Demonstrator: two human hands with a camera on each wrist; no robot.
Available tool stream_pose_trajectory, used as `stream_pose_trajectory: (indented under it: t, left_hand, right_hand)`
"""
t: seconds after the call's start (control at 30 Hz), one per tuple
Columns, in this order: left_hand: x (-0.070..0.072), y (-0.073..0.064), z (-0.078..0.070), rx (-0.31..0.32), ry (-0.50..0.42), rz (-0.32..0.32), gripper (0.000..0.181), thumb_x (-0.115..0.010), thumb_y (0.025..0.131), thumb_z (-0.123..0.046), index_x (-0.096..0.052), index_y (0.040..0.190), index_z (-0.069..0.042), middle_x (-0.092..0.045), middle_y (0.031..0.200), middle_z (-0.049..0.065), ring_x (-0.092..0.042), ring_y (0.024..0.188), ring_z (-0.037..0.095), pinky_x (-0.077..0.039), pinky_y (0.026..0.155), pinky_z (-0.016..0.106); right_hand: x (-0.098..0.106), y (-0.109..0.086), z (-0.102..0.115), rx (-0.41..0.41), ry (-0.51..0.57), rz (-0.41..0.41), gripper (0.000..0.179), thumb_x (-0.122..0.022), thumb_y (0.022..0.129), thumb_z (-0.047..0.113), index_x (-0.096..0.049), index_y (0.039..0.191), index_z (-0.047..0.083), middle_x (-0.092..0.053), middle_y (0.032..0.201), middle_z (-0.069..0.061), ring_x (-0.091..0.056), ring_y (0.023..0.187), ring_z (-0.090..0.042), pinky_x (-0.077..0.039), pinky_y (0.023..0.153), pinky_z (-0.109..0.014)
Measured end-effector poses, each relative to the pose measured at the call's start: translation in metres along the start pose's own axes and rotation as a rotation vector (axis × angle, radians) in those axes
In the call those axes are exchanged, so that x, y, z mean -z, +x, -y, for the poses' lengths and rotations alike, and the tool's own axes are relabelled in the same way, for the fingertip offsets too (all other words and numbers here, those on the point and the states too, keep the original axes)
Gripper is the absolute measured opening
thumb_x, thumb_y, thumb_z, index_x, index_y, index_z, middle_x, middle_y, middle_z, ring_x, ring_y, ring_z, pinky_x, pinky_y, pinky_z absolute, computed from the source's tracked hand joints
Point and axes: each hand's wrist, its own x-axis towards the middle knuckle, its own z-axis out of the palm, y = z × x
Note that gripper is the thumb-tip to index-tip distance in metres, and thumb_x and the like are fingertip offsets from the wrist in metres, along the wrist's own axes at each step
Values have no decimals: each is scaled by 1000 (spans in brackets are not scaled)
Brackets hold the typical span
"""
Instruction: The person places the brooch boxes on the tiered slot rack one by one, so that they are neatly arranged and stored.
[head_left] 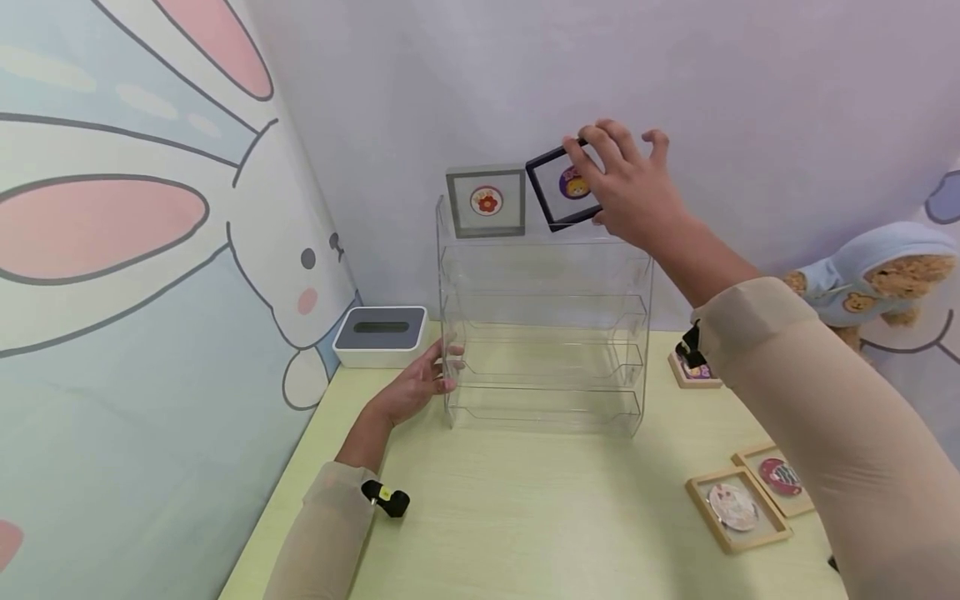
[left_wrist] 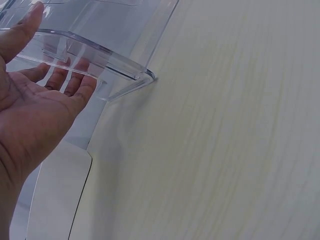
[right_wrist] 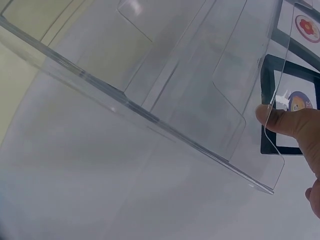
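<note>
A clear acrylic display rack with several tiers stands on the table against the back wall. My right hand grips a black-edged display frame holding a round bear badge, tilted over the rack's top tier. In the right wrist view, the thumb lies across the black frame's lower edge. Beside it, a grey frame with a red-flower badge sits upright at the top tier's left. My left hand holds the rack's left side low down, its fingers seen through the clear plastic.
A white tissue box with a grey top stands left of the rack. Wooden frames with badges lie at the right front, and another lies farther back. A teddy bear in a blue hoodie is at the far right.
</note>
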Motion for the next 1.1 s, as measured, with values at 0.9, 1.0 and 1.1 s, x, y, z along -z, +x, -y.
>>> stream_pose_trajectory:
  t: [0.9, 1.0, 1.1]
  left_hand:
    - [-1, 0, 0, 4, 7, 6, 83, -66, 106, -4, -18, 173, -4, -23, 173, 35, -32, 161, 46, -36, 124, 56]
    - [-1, 1, -1, 0, 5, 5, 84, -65, 106, -3, -17, 174, -4, -22, 173, 35, -32, 161, 46, -37, 123, 55]
    - [-1, 1, -1, -2, 10, 2, 86, -65, 105, -3, -14, 174, -4, -24, 172, 35, -32, 161, 46, -38, 123, 53]
  right_hand:
    - [6, -10, 3, -75, 160, 209, 81, -38, 104, 9, -7, 179, 10, -18, 180, -22, -22, 160, -49, -17, 118, -84]
    - [7, -11, 2, -87, 180, 189, 80, -39, 103, 8, -11, 178, 9, -21, 178, -22, -24, 158, -49, -17, 118, -84]
    - [8, -13, -1, -99, 188, 178, 78, -39, 103, 8, -14, 177, 8, -23, 177, -22, -26, 157, -49, -17, 118, -84]
